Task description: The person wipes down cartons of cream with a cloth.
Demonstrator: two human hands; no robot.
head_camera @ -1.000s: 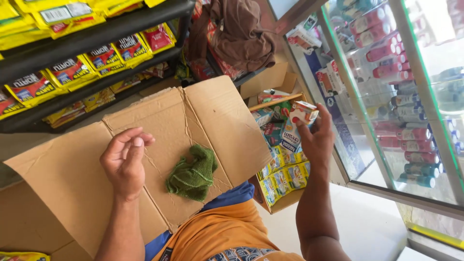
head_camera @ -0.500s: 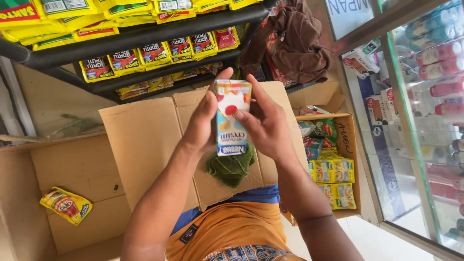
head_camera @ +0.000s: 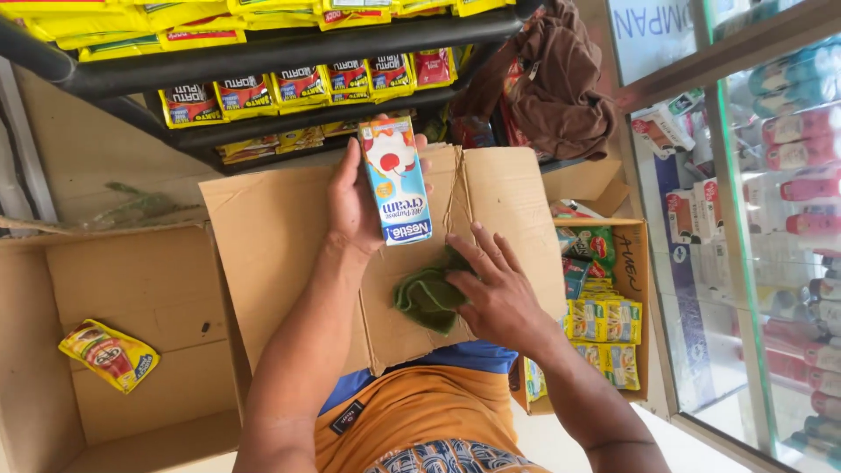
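Left grip (head_camera: 355,206) closed, right grip (head_camera: 495,293) flat

A yellow sachet (head_camera: 109,354) is lying inside an open cardboard box (head_camera: 53,289) at the left. Yellow and red packets (head_camera: 263,92) are sitting in rows on a dark shelf (head_camera: 263,54) above. A brown cloth (head_camera: 561,83) is hanging near a glass cabinet (head_camera: 788,219) holding coloured tubes (head_camera: 802,127). Yellow and green packs (head_camera: 604,320) are filling a smaller box (head_camera: 646,263).
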